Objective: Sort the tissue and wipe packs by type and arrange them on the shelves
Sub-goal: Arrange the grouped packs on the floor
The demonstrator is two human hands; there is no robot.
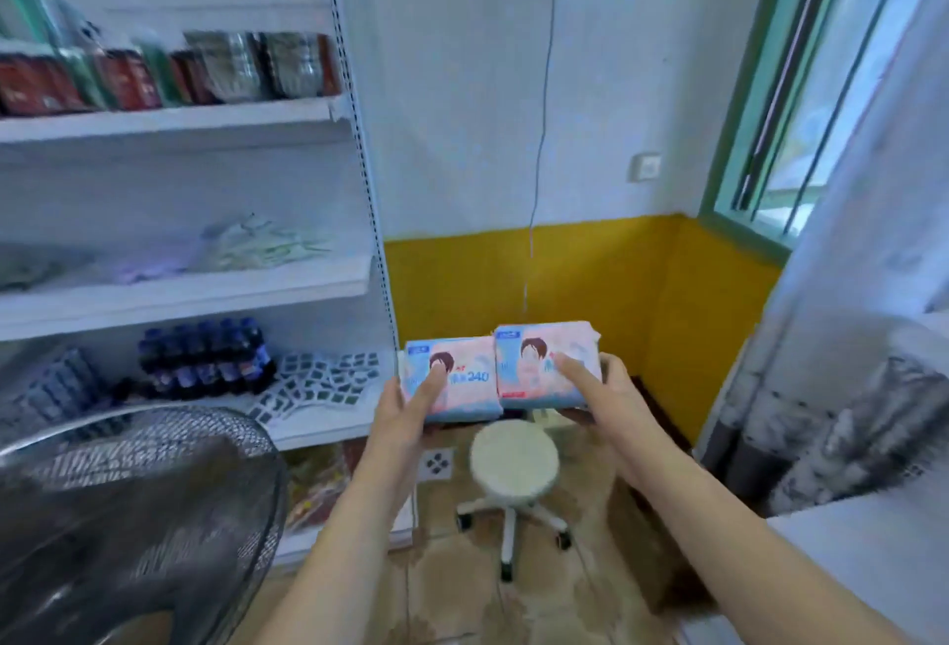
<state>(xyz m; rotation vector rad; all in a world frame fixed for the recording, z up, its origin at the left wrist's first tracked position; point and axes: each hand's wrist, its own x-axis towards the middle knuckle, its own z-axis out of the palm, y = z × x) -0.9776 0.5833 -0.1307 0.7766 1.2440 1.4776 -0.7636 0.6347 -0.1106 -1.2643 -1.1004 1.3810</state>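
The person is carrying two matching pink-and-blue tissue packs (pixel 495 371) side by side in mid-air above a white stool (pixel 515 450), just right of the shelves (pixel 179 295). The left hand (pixel 405 405) and right hand (pixel 598 395) are each gripping one, thumbs lying on top, fingers hidden underneath. Judging by this, the next move is swinging left to shelve both together.

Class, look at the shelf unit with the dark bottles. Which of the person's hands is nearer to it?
Left. The left hand holds a tissue pack just right of the shelf unit; the right hand holds another pack farther right, above the stool.
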